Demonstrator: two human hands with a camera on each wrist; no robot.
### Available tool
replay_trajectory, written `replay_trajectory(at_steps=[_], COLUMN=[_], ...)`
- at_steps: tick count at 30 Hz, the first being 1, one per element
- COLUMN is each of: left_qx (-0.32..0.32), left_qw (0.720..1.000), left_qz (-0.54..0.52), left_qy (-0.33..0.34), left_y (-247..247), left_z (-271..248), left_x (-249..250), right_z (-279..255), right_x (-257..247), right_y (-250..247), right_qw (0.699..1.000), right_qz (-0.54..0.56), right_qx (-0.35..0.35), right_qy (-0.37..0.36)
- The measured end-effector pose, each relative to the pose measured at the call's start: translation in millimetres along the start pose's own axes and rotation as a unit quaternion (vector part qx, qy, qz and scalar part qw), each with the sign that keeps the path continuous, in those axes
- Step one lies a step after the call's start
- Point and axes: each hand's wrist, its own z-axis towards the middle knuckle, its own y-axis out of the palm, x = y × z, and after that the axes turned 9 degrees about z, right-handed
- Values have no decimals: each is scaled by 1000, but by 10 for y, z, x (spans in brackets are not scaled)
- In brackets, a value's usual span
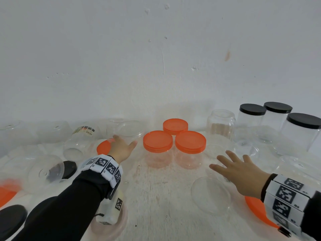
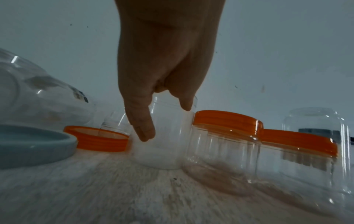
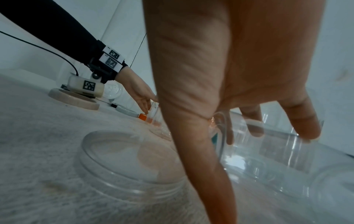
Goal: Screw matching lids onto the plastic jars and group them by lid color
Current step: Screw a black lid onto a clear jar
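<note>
Three clear jars with orange lids (image 1: 158,141) (image 1: 190,142) (image 1: 175,126) stand together at the middle. Three black-lidded jars (image 1: 278,107) stand at the back right. My left hand (image 1: 124,140) reaches a lidless clear jar (image 1: 130,131) left of the orange group. Its straight fingers (image 2: 142,130) point down against the jar's (image 2: 164,144) side without curling round it. A loose orange lid (image 1: 103,147) (image 2: 99,139) lies beside it. My right hand (image 1: 219,159) hovers open with fingers spread (image 3: 304,125) over a clear jar (image 1: 215,152) right of the group.
Several lidless clear jars lie on the left (image 1: 76,141) and right (image 1: 251,136). A clear round jar or lid (image 1: 211,195) sits near my right wrist, with an orange lid (image 1: 257,209) under it. Black lids (image 1: 10,218) and another orange lid (image 1: 5,193) lie at the near left. The wall stands close behind.
</note>
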Motion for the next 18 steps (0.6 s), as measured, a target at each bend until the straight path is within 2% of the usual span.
replay_trajectory(at_steps=[3, 10, 15, 18], left_qx=[-58, -166, -152, -151], left_qw=[997, 969, 963, 964], left_qz=[-11, 81, 177, 181], left_qy=[40, 166, 134, 123], left_y=[-32, -269, -638, -904], left_z=[-41, -275, -565, -805], left_x=[-16, -57, -168, -351], right_z=[4, 14, -36, -56], right_x=[5, 34, 90, 156], right_y=[-15, -16, 9, 76], right_qw=[1000, 999, 999, 999], right_qz=[-6, -40, -39, -18], right_qx=[-7, -9, 10, 39], right_qy=[-2, -10, -9, 5])
